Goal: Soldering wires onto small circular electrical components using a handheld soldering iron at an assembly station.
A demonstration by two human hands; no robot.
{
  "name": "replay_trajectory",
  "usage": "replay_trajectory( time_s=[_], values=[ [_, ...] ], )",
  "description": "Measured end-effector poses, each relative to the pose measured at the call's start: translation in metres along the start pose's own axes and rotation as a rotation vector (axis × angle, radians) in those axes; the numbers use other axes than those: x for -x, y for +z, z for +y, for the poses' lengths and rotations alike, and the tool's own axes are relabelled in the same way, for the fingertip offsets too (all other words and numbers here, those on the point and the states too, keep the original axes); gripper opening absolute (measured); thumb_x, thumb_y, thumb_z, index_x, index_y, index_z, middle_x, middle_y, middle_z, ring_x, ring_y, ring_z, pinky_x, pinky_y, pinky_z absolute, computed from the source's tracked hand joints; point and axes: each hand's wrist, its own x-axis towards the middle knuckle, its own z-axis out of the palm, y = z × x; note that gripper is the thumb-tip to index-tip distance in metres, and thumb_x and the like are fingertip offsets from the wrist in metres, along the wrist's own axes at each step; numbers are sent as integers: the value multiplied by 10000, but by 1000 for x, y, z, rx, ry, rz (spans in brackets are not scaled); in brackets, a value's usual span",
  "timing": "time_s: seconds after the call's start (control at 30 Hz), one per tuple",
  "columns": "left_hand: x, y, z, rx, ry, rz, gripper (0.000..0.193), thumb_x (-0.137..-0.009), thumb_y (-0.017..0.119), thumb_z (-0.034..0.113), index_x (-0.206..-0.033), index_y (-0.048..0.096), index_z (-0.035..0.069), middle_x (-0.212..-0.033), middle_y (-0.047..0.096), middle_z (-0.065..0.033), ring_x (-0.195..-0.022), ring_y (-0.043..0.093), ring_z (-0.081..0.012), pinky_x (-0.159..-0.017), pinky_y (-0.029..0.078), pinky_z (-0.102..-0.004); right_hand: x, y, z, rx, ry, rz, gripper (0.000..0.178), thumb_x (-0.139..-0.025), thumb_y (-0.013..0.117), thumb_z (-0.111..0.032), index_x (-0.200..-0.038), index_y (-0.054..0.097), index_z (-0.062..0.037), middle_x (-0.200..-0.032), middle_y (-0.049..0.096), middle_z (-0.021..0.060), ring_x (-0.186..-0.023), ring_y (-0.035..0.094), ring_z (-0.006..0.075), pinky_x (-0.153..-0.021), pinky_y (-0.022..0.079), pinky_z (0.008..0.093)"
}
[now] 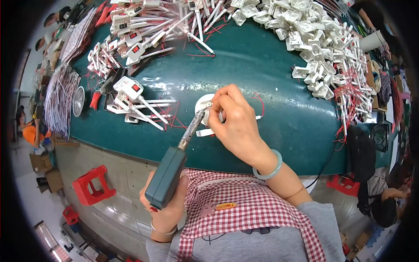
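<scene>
My left hand [168, 205] is wrapped round the dark green handle of a soldering gun [165, 179]. Its metal barrel slants up and away, and the tip meets a white plastic part [203, 104] on the table. My right hand [238, 120] is closed in a pinch over that part, thumb and forefinger right beside the tip. The fingers cover much of the part and whatever small piece they pinch. A thin red wire [262, 102] and the end of a white tube show to the right of this hand. Just below lies a white strip [205, 132].
A small stack of white switch housings [131, 89] with tubes and red wires lies left. More assemblies [135, 50] are heaped at the far left, and white shells [305, 43] at the far right. A round metal dish [78, 101] sits at the left edge. A red stool [94, 185] stands on the floor.
</scene>
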Motion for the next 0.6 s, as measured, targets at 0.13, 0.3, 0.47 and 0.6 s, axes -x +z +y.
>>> replay_trajectory(
  time_s=[0.13,0.3,0.47,0.6],
  values=[
    [2,1,0,25,3,42,200,-790,787,42,-958,693,-15,-822,645,-74,-650,607,-144,-578,468,-264,0,-1,-1,-2,4,-12,69,-762,642,68,-787,578,70,-947,559,149,-694,636,324,-608,516,413],
    [-1,0,0,-31,-5,-8,196,-797,773,29,-964,688,-29,-816,643,-79,-651,603,-140,-573,460,-261,0,-1,0,-21,2,-6,67,-761,641,70,-783,578,70,-948,559,149,-688,636,325,-602,515,411],
    [-1,2,4,22,-14,-26,170,-804,764,18,-950,686,-22,-806,636,-73,-656,601,-137,-577,459,-264,-1,0,0,-11,-22,6,67,-761,640,71,-780,577,72,-946,559,152,-680,636,329,-593,514,412],
    [-1,1,7,2,-65,-42,161,-807,763,21,-942,685,-17,-807,636,-69,-647,594,-139,-579,459,-260,-1,-1,0,-8,-11,-1,71,-758,644,69,-777,575,72,-941,558,154,-675,636,332,-589,515,417]
  ],
)
